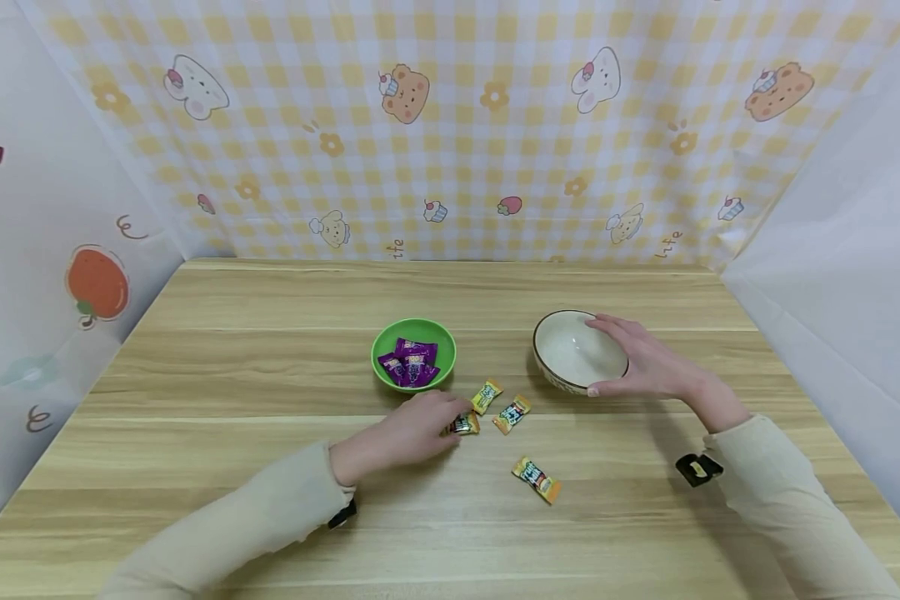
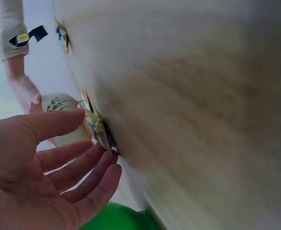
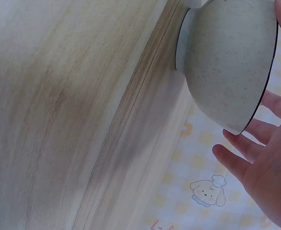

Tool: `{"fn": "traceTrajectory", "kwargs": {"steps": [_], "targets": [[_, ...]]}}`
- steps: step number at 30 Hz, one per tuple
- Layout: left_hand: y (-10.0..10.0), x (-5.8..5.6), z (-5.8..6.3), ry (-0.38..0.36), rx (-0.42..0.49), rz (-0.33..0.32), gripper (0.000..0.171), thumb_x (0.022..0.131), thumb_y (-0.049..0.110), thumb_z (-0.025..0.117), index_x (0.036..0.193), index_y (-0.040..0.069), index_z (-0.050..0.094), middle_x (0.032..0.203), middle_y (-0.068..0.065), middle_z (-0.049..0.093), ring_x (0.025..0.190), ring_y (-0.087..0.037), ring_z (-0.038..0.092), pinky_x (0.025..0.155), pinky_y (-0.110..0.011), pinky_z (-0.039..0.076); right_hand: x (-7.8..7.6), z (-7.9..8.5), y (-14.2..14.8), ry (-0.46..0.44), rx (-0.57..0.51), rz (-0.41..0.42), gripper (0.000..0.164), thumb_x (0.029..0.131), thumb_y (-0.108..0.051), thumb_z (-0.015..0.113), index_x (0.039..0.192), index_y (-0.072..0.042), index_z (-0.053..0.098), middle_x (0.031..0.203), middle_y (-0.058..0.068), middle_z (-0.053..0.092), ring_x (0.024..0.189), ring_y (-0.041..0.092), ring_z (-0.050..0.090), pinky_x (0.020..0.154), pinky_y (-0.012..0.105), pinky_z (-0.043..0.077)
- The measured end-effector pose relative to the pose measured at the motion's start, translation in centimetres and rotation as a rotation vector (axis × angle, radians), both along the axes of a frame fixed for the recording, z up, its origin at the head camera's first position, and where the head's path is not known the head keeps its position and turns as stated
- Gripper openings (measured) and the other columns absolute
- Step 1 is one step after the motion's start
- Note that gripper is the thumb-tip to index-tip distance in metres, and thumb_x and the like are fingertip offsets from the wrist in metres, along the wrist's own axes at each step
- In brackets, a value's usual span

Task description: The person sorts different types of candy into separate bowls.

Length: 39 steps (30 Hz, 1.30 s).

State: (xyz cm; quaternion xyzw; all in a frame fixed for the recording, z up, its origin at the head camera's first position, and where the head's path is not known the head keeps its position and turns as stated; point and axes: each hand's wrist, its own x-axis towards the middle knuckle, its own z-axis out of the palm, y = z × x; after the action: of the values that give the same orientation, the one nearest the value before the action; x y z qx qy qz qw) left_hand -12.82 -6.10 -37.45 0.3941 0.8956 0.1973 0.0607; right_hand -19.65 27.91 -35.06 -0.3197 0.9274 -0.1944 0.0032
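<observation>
The left hand (image 1: pixel 412 427) curves around a yellow candy (image 1: pixel 463 424) on the desk (image 1: pixel 217 350), whether pinching I cannot tell; picking up seems underway, calling for closed fingertips. To its right, the right hand (image 1: pixel 648 362) grips a white bowl (image 1: pixel 579 354).

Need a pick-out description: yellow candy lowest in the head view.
On the wooden table, find the white bowl. Below and left of it in the head view lies the yellow-wrapped candy, alone, while the other yellow candies cluster near the green bowl.
</observation>
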Motion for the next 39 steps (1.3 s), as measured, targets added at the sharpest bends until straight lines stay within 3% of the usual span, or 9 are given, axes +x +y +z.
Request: {"fn": "traceTrajectory", "kwargs": {"steps": [6,15,20,28,39], "targets": [[0.4,-0.1,-0.2,0.052,-0.104,0.033,0.03,0.074,0.009,0.068,0.103,0.004,0.06,0.093,-0.005,0.057,0.084,-0.019,0.053,0.074,-0.029,0.045,-0.1,-0.1,0.0,-0.007,0.008,-0.008,0.094,0.061,-0.049,0.075,0.132,-0.003,0.035,0.133,0.023,0.03,0.118,0.039,0.028,0.089,0.054,0.03],[0.3,0.0,-0.2,0.028,-0.066,0.009,0.014,0.073,0.006,0.068,0.081,0.01,0.056,0.075,0.003,0.05,0.066,-0.012,0.049,0.058,-0.022,0.043,0.0,0.0,0.0,-0.019,0.008,-0.011,0.094,0.061,-0.049,0.075,0.132,-0.003,0.035,0.133,0.022,0.03,0.118,0.039,0.027,0.089,0.054,0.03],[0.3,-0.1,0.0,-0.047,-0.014,-0.002,0.01,0.076,0.01,0.066,0.077,0.011,0.056,0.068,0.008,0.049,0.06,-0.007,0.045,0.053,-0.019,0.04,0.0,0.0,0.0,-0.02,0.009,-0.008,0.094,0.061,-0.049,0.075,0.132,-0.002,0.035,0.134,0.023,0.03,0.119,0.04,0.027,0.089,0.055,0.03],[0.3,-0.5,0.4,-0.268,0.133,-0.001,0.011,0.08,0.016,0.065,0.087,0.009,0.062,0.073,0.009,0.055,0.064,-0.004,0.049,0.059,-0.018,0.043,0.1,0.1,0.0,-0.019,0.006,-0.013,0.094,0.061,-0.049,0.075,0.132,-0.002,0.035,0.134,0.023,0.029,0.119,0.039,0.027,0.09,0.054,0.03],[1.3,-1.2,1.5,-0.392,0.3,0.041,0.011,0.079,0.014,0.067,0.087,0.007,0.065,0.073,0.007,0.058,0.066,-0.005,0.053,0.061,-0.02,0.046,0.0,0.0,0.1,-0.031,0.004,-0.014,0.094,0.062,-0.049,0.075,0.133,-0.003,0.034,0.134,0.023,0.029,0.119,0.039,0.027,0.09,0.054,0.03]]}}
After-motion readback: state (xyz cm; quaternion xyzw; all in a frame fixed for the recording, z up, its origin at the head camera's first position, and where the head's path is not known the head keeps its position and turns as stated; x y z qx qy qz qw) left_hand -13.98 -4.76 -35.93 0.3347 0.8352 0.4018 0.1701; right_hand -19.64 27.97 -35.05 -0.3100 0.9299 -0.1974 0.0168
